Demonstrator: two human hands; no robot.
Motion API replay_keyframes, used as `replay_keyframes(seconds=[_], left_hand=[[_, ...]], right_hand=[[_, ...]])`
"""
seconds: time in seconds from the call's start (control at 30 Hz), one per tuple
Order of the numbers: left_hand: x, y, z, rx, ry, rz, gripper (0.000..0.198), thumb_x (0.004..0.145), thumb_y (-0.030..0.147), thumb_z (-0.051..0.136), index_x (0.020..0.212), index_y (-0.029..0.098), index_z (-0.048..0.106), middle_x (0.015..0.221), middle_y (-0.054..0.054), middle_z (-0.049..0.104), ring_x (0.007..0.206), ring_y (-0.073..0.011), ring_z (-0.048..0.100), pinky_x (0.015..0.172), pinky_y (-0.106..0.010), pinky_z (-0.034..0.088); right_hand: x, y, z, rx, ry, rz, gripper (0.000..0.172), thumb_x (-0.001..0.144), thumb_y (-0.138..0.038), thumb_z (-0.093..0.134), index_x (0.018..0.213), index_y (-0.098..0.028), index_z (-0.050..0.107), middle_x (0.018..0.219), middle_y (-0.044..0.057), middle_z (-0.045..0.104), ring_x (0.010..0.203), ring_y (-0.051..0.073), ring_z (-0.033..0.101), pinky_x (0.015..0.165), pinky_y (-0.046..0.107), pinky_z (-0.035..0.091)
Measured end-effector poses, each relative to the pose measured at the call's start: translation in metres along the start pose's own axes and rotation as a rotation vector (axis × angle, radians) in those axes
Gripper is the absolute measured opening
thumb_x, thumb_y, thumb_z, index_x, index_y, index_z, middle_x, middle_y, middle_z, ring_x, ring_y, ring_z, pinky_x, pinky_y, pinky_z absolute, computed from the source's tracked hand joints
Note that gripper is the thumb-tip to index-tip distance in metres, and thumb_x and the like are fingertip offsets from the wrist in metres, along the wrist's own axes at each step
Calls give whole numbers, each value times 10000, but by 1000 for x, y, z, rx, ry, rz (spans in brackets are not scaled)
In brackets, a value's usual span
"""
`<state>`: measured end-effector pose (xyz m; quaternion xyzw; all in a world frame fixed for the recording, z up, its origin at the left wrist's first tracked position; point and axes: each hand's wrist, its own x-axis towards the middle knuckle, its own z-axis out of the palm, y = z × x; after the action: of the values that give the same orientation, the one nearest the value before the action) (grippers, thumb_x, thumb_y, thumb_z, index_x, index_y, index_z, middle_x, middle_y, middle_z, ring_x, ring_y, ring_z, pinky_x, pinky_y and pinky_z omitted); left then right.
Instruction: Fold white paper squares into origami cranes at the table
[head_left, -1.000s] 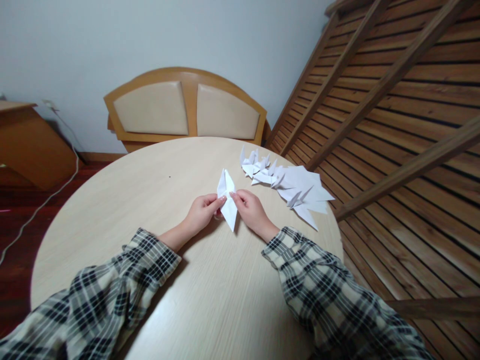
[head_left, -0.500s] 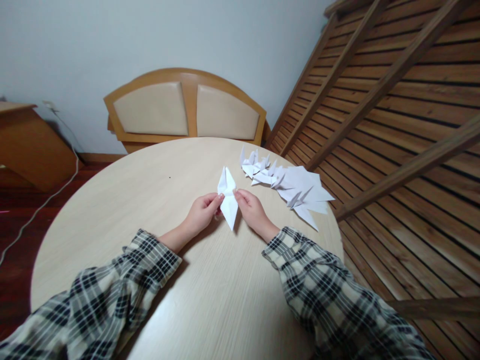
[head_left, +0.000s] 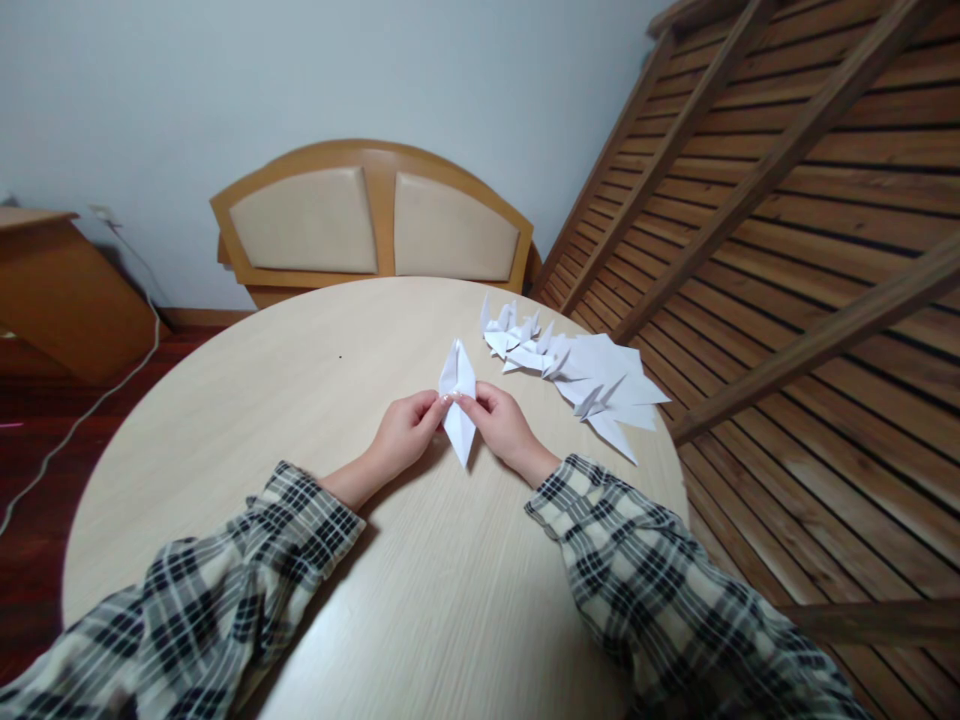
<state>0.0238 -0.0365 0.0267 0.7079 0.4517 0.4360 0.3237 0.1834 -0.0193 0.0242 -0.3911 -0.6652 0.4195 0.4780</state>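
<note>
A white folded paper, long and diamond-shaped with a slit in its upper half, is held over the round table. My left hand pinches its left edge near the middle. From the other side my right hand grips it, the thumb lying across the paper's waist. Both thumb tips nearly meet at the centre. The fingers behind the paper are mostly hidden.
Several folded paper cranes sit in a row at the table's right rear. White paper sheets lie beside them. A wooden headboard stands behind the table, and a slatted wooden panel leans at the right.
My right thumb has moved inward from the paper's right edge onto its middle. The upper points now sit closer together, and the paper has shifted slightly toward me.
</note>
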Motion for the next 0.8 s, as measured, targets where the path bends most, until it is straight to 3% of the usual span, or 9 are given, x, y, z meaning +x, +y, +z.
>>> replay_keyframes(seconds=[0.23,0.4,0.5,0.7,0.8], left_hand=[[1,-1,0,-10,6,23,364,907,407,454,632,177,513,570,23,492,547,-123,442,538,-249,337],[2,2,-1,-54,40,-9,363,904,407,459,624,179,495,567,27,465,545,-118,427,530,-249,330],[4,3,-2,-78,69,-14,351,901,398,459,628,181,494,569,27,464,543,-116,429,528,-249,338],[5,-5,0,-227,161,-40,188,862,365,563,908,195,497,608,55,506,542,-113,490,517,-228,373],[4,-7,1,-237,115,-46,182,873,365,554,886,198,482,651,47,522,560,-112,508,531,-228,389]], right_hand=[[-1,0,1,-41,10,-54,237,865,-399,556,866,-169,613,809,31,611,727,148,549,640,272,437],[-2,-3,-1,-48,27,-44,345,895,-476,507,707,-187,516,665,-9,505,642,131,477,583,259,396],[-2,-5,0,-35,20,-81,301,908,-457,491,752,-200,499,707,-8,511,687,137,491,625,266,419],[-7,-9,4,-48,16,-148,202,885,-410,546,864,-216,495,817,2,555,765,144,547,711,293,465],[-8,-11,6,-99,15,-168,197,863,-393,588,888,-217,502,834,4,560,774,144,550,730,298,470]])
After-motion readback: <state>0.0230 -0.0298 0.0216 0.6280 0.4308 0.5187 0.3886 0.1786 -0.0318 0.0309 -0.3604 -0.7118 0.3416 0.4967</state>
